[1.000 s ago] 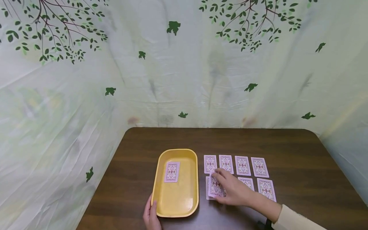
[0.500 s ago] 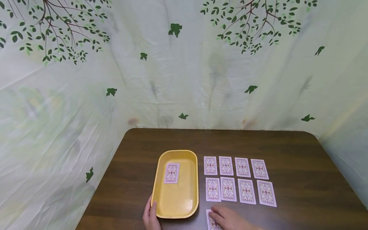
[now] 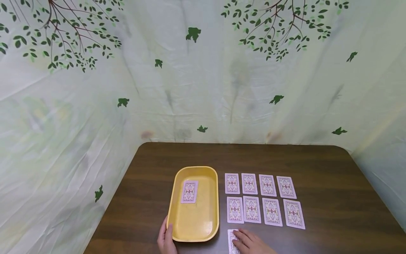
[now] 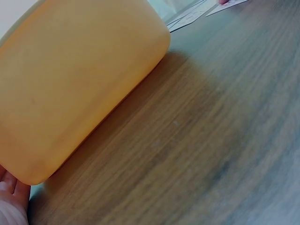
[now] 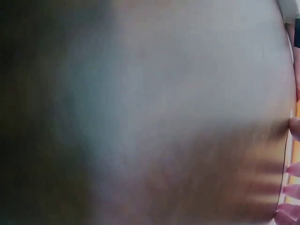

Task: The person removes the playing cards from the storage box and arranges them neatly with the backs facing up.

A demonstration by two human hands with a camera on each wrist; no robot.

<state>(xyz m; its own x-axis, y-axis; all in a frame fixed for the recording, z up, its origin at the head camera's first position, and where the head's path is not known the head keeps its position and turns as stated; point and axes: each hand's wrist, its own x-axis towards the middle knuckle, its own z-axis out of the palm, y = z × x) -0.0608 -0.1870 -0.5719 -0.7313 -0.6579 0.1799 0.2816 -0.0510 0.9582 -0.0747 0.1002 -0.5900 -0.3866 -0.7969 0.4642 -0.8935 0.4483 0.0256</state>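
Observation:
My left hand [image 3: 166, 238] grips the near left corner of a yellow tray [image 3: 209, 225], thumb and fingers at its side; the left wrist view shows fingers against the tray's outer wall [image 4: 89, 70]. A playing card [image 3: 189, 192] lies face down in the tray. My right hand [image 3: 252, 242] rests its fingertips on another face-down playing card [image 3: 232, 240] at the frame's bottom edge, with part of that card hidden under the fingers. In the right wrist view only the fingertips [image 5: 293, 191] show at the right edge, and most of that view is blurred.
Several face-down playing cards lie in two rows right of the tray, such as the far-row card [image 3: 232, 183] and the near-row card [image 3: 271, 211]. The dark wooden table [image 3: 323, 183] ends at a leaf-printed curtain [image 3: 241, 84].
My right hand has drawn a card from above the near row toward the table's front and down onto the table; its fingers have spread on it. My left hand stays at the tray.

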